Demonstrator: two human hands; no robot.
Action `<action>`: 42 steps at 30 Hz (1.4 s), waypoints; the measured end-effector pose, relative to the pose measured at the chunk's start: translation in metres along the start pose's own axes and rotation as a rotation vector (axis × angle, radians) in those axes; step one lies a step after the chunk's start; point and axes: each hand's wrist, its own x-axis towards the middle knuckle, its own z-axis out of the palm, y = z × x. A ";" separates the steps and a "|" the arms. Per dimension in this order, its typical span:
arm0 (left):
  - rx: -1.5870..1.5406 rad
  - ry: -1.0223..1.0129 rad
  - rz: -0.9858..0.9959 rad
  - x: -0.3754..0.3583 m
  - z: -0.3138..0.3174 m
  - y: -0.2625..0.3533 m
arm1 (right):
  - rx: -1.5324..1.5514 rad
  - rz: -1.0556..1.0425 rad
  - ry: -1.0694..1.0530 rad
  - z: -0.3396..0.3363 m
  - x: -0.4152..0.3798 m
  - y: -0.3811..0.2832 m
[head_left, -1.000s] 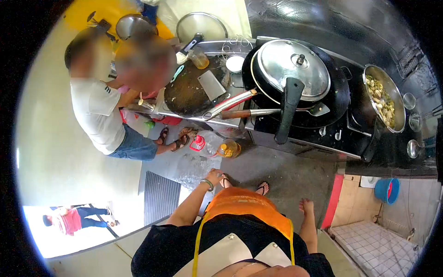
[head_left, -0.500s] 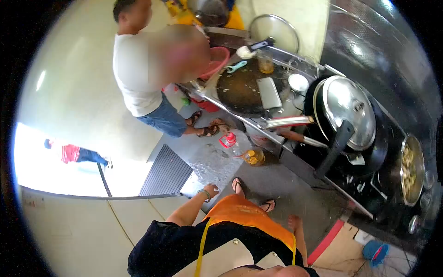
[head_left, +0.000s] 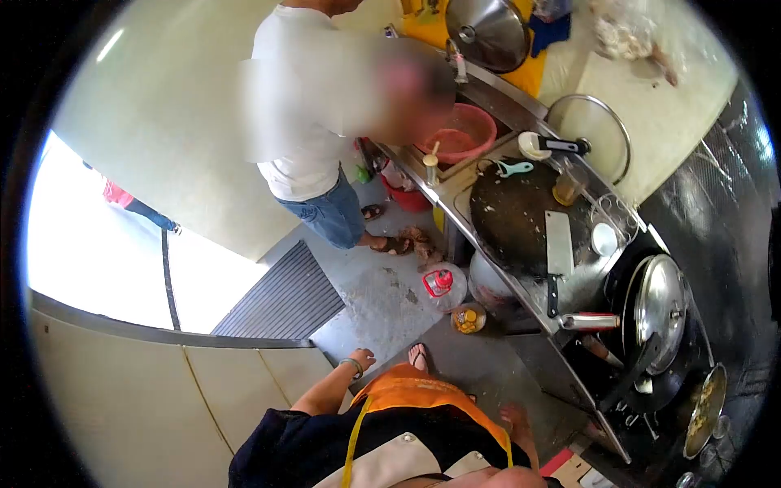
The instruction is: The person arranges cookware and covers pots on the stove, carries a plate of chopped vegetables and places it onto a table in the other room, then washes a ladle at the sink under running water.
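My left hand (head_left: 363, 358) hangs away from my body, a bracelet on its wrist, holding nothing, fingers loosely apart. Low at my right side is my right hand (head_left: 511, 416); it too appears to hold nothing, with its fingers loose. I wear an orange apron (head_left: 415, 385) over dark clothing. On the counter right of me, a cleaver (head_left: 559, 244) lies across a round chopping board (head_left: 508, 220), beside a light-blue peeler (head_left: 514, 168). Neither hand touches these. A lidded pan (head_left: 661, 313) stands on the stove.
Another person in a white shirt (head_left: 293, 106) stands at the sink by a pink basin (head_left: 472, 134). On the floor are a clear bottle with a red cap (head_left: 439, 283) and a jar (head_left: 469, 319). A dish of food (head_left: 704, 411) sits beyond the stove. A ridged mat (head_left: 281, 293) lies by the doorway.
My view has shifted, so the counter, sink and other person sit further right and the sink area shows more. My hands remain hanging at my sides; nothing has been picked up.
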 end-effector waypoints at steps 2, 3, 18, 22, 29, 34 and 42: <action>-0.047 0.037 0.027 0.020 -0.004 -0.033 | -0.095 -0.050 -0.037 0.023 0.032 -0.042; -0.035 0.051 0.065 0.042 0.004 -0.061 | -0.115 0.025 -0.041 0.040 0.046 -0.080; -0.292 0.251 -0.327 0.001 -0.002 -0.161 | -0.552 0.340 -0.204 0.173 0.199 -0.232; -0.337 0.034 -0.390 -0.044 -0.047 -0.129 | -0.642 0.406 -0.277 0.169 0.230 -0.242; 0.067 -0.067 -0.103 0.105 -0.077 -0.166 | -0.373 0.344 -0.405 0.180 0.321 -0.227; -0.211 0.092 -0.103 0.148 -0.202 -0.127 | 0.023 0.121 -0.423 0.220 0.354 -0.275; -0.200 0.070 0.134 0.203 -0.345 0.049 | 0.209 0.232 -0.242 0.220 0.373 -0.299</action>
